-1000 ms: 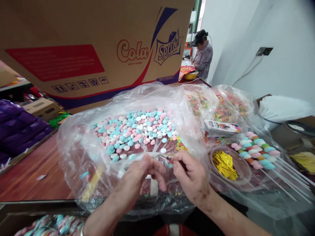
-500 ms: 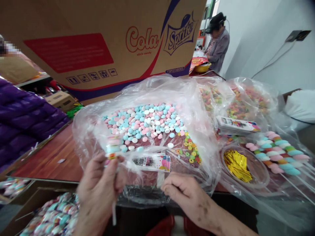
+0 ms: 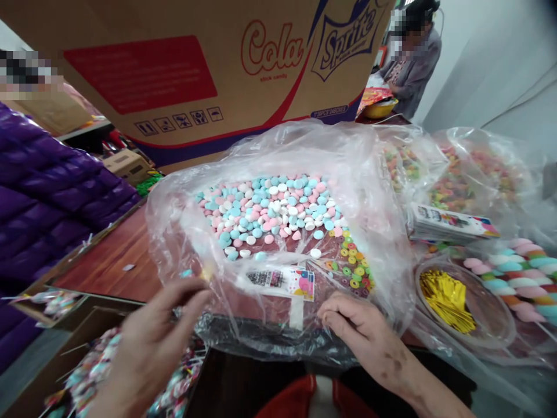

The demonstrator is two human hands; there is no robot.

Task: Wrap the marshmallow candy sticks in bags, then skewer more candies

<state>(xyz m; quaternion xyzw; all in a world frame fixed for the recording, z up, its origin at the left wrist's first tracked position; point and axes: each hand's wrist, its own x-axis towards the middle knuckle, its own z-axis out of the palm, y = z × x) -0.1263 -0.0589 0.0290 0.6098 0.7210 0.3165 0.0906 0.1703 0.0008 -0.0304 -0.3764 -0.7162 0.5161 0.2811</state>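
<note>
My left hand (image 3: 152,334) is blurred at the lower left, thumb and forefinger apart, with no stick visible in it. Just past its fingers show a small blue piece and a yellow smear, both too blurred to name. My right hand (image 3: 363,331) is closed at the near edge of the clear plastic sheet (image 3: 265,322), thumb against curled fingers; whatever they hold is hidden. Between the hands lies a printed label card (image 3: 281,281). Pink, blue and white candies (image 3: 270,209) are spread behind it, with small ring candies (image 3: 354,261) to their right.
A large carton (image 3: 174,87) stands behind. At right are a round tub (image 3: 491,319) with gold ties, a label stack (image 3: 455,223) and twisted candy sticks (image 3: 522,278). Wrapped candies (image 3: 96,371) fill a box below left. A person (image 3: 413,64) works at the back.
My left hand has moved left and down, and its fingers have parted; the candy stick it held no longer shows in it. The view has shifted left, and my right hand remains closed.
</note>
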